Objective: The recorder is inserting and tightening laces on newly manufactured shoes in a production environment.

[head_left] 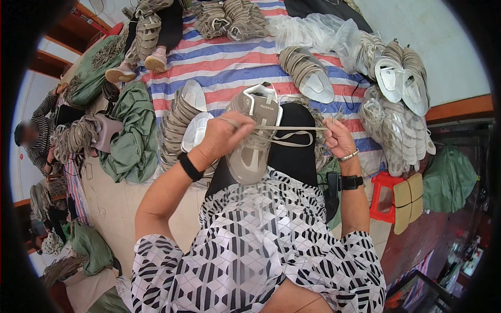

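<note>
A beige-grey sneaker upper (249, 163) lies on my lap, its toe toward me and its white-lined opening away from me. A flat beige shoelace (295, 128) stretches nearly level across it between my hands. My left hand (225, 136) is closed on the lace at the upper's left side, partly covering the tongue and eyelets. To the right, clear of the upper, my right hand (339, 139) pinches the other stretch of lace between thumb and fingers. Just below the taut part, a loose loop of lace hangs over my dark trousers (292, 156).
Nested uppers (177, 125) stand left of my lap, and more uppers (308, 75) lie ahead on the striped sheet (229, 57). Clear plastic bags (318, 31) lie beyond. At right are a red stool (382, 197) and a green sack (450, 180). Another person (44, 122) sits far left.
</note>
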